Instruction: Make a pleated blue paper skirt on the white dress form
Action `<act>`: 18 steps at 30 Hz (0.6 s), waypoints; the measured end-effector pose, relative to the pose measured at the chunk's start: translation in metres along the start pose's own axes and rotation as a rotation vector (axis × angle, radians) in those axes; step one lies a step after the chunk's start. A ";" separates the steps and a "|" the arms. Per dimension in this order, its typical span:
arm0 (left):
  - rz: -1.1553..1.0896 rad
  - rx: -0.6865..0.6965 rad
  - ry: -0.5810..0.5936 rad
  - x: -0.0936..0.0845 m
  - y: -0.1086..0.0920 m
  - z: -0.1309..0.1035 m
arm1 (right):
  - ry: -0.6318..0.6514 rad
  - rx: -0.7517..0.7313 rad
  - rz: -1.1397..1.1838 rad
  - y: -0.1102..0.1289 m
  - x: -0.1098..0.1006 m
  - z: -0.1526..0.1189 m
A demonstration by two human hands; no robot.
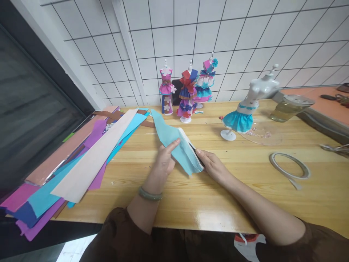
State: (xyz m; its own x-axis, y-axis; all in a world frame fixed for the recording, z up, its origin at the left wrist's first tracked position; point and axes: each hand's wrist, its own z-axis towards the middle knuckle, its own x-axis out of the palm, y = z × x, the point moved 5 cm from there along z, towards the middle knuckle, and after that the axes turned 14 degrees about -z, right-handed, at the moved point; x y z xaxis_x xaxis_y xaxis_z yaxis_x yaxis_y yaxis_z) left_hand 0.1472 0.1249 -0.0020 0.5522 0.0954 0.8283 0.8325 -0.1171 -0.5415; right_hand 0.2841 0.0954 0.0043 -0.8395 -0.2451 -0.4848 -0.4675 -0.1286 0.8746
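Observation:
A light blue strip of crepe paper [170, 136] slants over the middle of the wooden table, with a white strip [187, 137] along its right edge. My left hand [166, 157], with a bangle on the wrist, pinches the blue paper, thumb on top. At the paper's lower right, my right hand [211, 162] is closed on a dark, thin tool [198, 156] that looks like scissors; its blades lie along the paper's edge. How far the blades are open cannot be made out.
Piled paper strips [95, 156] cover the left. Three dressed mini mannequins [188, 94] stand at the back. A white mannequin in a blue skirt [241, 120], a tape roll [290, 165] and a cup [291, 108] are on the right.

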 end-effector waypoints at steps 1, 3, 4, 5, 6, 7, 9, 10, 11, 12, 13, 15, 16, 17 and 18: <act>0.024 -0.007 0.005 0.000 0.001 0.000 | 0.006 0.002 0.000 0.000 0.001 0.000; 0.071 -0.018 0.017 0.000 0.003 -0.001 | 0.019 0.009 -0.001 -0.002 0.002 0.000; 0.089 -0.019 0.017 0.000 0.004 -0.001 | 0.021 0.010 -0.001 -0.003 0.002 0.000; 0.099 -0.017 0.014 0.000 0.005 -0.001 | 0.023 0.009 -0.001 -0.004 0.003 0.000; 0.104 -0.014 0.007 0.001 0.005 -0.001 | 0.023 0.008 -0.003 -0.005 0.003 0.000; 0.104 -0.013 0.001 0.001 0.005 -0.001 | 0.022 0.004 -0.006 -0.006 0.003 0.000; 0.092 -0.015 -0.008 0.002 0.006 0.000 | 0.022 -0.002 -0.015 -0.007 0.003 0.000; 0.087 -0.017 -0.015 0.002 0.006 0.001 | 0.023 -0.003 -0.017 -0.008 0.003 0.000; 0.082 -0.018 -0.023 0.002 0.007 0.001 | 0.023 -0.004 -0.019 -0.008 0.003 0.000; 0.080 -0.017 -0.033 0.001 0.007 0.002 | 0.021 -0.004 -0.019 -0.008 0.003 0.000; 0.079 -0.014 -0.041 0.000 0.007 0.002 | 0.018 -0.002 -0.019 -0.008 0.003 0.000; 0.082 -0.008 -0.047 0.000 0.008 0.002 | 0.010 0.006 -0.020 -0.008 0.003 0.000; 0.086 -0.006 -0.046 0.000 0.008 0.003 | 0.007 0.011 -0.023 -0.008 0.003 -0.001; 0.091 -0.004 -0.044 0.000 0.008 0.003 | 0.003 0.016 -0.026 -0.007 0.003 -0.001; 0.095 -0.003 -0.044 0.000 0.008 0.002 | -0.002 0.018 -0.030 -0.007 0.002 -0.001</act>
State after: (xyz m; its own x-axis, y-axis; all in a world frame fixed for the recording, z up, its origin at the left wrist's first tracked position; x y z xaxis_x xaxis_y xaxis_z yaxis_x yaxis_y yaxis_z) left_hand 0.1542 0.1263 -0.0071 0.6303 0.1267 0.7660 0.7760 -0.1306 -0.6170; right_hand 0.2858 0.0944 -0.0029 -0.8256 -0.2400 -0.5106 -0.4971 -0.1185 0.8595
